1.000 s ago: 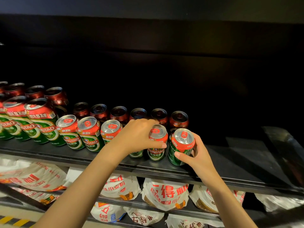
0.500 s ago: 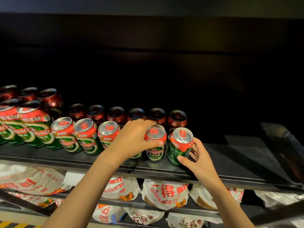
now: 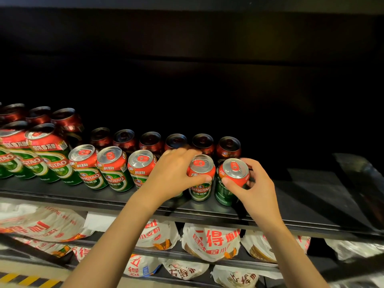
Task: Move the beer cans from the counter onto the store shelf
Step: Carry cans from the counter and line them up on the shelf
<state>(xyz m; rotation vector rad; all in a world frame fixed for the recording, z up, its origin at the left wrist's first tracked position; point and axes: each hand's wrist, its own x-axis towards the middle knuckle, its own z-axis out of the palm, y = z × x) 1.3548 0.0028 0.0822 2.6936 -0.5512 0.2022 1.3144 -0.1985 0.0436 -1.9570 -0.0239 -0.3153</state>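
A: What has the right hand (image 3: 256, 190) got?

B: Its thumb and fingers are curled round the top shoulder of the end can (image 3: 231, 179), the last one in the front row. That can stands on the shelf (image 3: 311, 204), touching or just beside its neighbour.

A: And the left hand (image 3: 174, 175)?

B: It is draped over a can I mostly cannot see, with the thumb pressing on the red band of the neighbour can (image 3: 200, 176). Fingers curved, clearly gripping.

A: How would these handle?

B: My judgement: rigid aluminium, smooth and a bit slick, fairly heavy if full. The wall dents under a hard pinch, so take hold round the upper shoulder or wrap the body, as the right hand does.

A: What surrounds them?

B: More green-and-red cans (image 3: 113, 169) run leftward, with a darker back row (image 3: 228, 147) behind. Bare shelf lies to the right, and white printed bags (image 3: 209, 242) fill the lower shelves
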